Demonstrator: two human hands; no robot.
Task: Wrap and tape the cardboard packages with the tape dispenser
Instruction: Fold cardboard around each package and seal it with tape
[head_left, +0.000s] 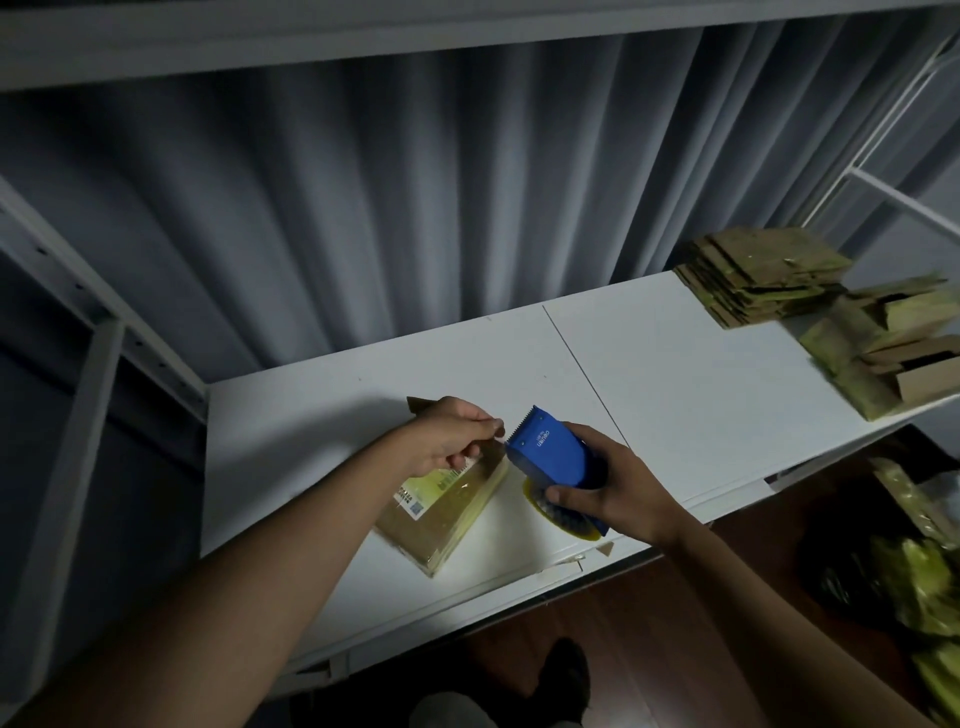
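**Taping station: both hands engaged at one package on the white shelf**

Right hand: grasps the blue tape dispenser, fingers wrapped over its top and the thumb curled along its lower edge. The serrated cutter end points up and to the left, toward the other hand. The yellowish tape roll shows beneath the dispenser body, close above the shelf surface; whether it touches the shelf cannot be told.

Left hand: fingers curled, thumb and forefinger pinched together just beside the dispenser's toothed edge. It appears to pinch the free end of the tape; the strip itself is too faint to confirm. The hand sits over the far end of the cardboard package.

Package: a flat brown parcel lying on the white shelf, near its front edge, set diagonally. A white printed label is on its upper face, and glossy tape covers the face and the right-hand side. The dispenser is just beside its upper right corner.

Surroundings: a stack of flat cardboard pieces stands at the far right of the shelf, well apart from the hands. Nearer the right edge lie further cardboard packages, loosely heaped. A grey pleated curtain hangs behind the shelf. A dark shoe stands on the wooden floor below.
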